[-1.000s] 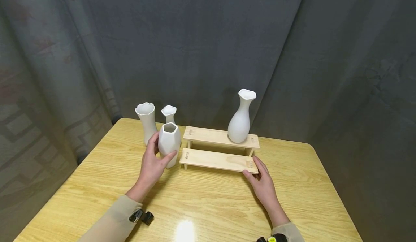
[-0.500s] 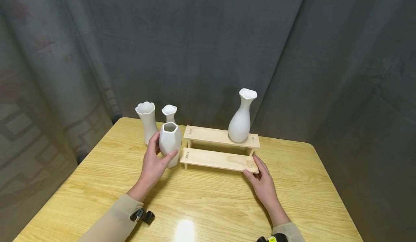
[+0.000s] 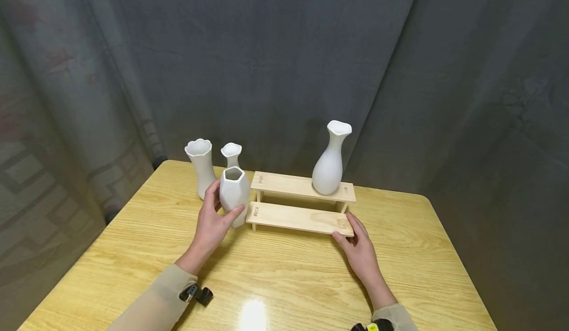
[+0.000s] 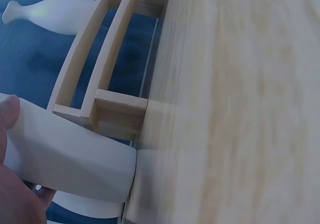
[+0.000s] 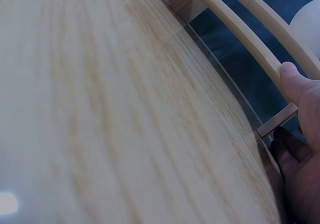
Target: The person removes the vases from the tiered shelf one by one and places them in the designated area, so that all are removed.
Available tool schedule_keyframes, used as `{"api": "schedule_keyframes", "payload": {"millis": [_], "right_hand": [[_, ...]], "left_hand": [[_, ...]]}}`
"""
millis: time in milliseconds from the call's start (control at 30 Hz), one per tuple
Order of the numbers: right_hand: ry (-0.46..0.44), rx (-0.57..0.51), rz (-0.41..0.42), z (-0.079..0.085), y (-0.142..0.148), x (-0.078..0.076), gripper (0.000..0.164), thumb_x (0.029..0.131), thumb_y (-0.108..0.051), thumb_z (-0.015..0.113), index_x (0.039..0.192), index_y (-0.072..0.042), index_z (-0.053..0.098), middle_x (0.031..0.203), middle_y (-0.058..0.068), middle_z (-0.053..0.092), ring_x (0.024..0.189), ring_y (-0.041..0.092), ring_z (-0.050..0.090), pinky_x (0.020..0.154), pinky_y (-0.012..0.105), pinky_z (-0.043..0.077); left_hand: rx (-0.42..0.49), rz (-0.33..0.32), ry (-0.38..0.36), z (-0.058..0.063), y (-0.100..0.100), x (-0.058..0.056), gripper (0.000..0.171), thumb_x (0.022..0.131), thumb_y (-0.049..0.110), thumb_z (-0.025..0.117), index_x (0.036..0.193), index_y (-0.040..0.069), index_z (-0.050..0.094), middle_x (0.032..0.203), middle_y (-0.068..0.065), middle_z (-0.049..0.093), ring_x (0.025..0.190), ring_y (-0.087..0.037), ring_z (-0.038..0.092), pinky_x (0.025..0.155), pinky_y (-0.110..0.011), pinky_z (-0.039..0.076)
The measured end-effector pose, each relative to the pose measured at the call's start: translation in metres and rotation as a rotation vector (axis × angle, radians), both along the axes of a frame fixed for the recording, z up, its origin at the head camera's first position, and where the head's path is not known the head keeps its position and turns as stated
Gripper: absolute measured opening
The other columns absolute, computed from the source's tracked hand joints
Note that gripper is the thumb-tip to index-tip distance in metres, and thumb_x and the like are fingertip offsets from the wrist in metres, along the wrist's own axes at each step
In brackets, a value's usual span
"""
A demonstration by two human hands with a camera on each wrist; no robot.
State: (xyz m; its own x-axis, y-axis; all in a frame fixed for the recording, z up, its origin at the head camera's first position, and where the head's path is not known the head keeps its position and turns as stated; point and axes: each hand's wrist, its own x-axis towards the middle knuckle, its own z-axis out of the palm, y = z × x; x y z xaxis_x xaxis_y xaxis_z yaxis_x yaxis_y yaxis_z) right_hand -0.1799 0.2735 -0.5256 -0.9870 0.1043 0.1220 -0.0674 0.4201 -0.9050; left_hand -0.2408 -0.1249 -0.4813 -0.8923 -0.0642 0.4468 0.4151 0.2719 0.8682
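A white faceted vase (image 3: 234, 192) with a five-sided mouth stands just left of a two-step wooden stand (image 3: 289, 216). My left hand (image 3: 213, 222) grips the vase from its left side, thumb across the front. In the left wrist view the base of the vase (image 4: 75, 159) meets the tabletop or sits very close to it. At the stand's right end, my right hand (image 3: 359, 249) holds the lower step between thumb and fingers. The right wrist view has the thumb (image 5: 292, 78) on the step's front edge. A white narrow-necked vase (image 3: 328, 170) stands on the upper step's right end.
Behind my left hand stand a white scallop-rimmed vase (image 3: 201, 165) and a slim-necked white vase (image 3: 232, 154), the latter partly hidden by the faceted one. The wood-grain table (image 3: 293, 281) ends at the back against a grey curtain (image 3: 258, 74).
My left hand has shifted the faceted vase slightly to the right, closer to the stand. The right hand keeps its place on the lower step.
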Motion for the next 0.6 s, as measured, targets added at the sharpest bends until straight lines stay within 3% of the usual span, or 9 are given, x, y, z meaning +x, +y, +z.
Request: {"api": "schedule_keyframes", "payload": {"millis": [300,600], "right_hand": [[0.001,0.014,-0.002,-0.001,0.0,0.001,0.083,0.108,-0.033,0.074,0.175,-0.01,0.031,0.181,0.017,0.022,0.163,0.037,0.031,0.126,0.048,0.033],[-0.001,0.021,-0.006,0.0,0.0,-0.001,0.082,0.108,-0.034,0.074,0.175,-0.011,0.031,0.181,0.015,0.022,0.163,0.036,0.031,0.126,0.048,0.032]], "left_hand": [[0.035,-0.002,0.018,-0.003,0.0,-0.012,0.092,0.091,-0.003,0.089,0.165,0.01,0.037,0.156,-0.021,0.053,0.141,-0.039,0.057,0.117,-0.058,0.047],[0.056,-0.004,-0.025,-0.002,-0.004,-0.019,0.09,0.095,0.0,0.086,0.167,0.009,0.034,0.162,-0.019,0.047,0.145,-0.04,0.053,0.122,-0.056,0.043]]}}
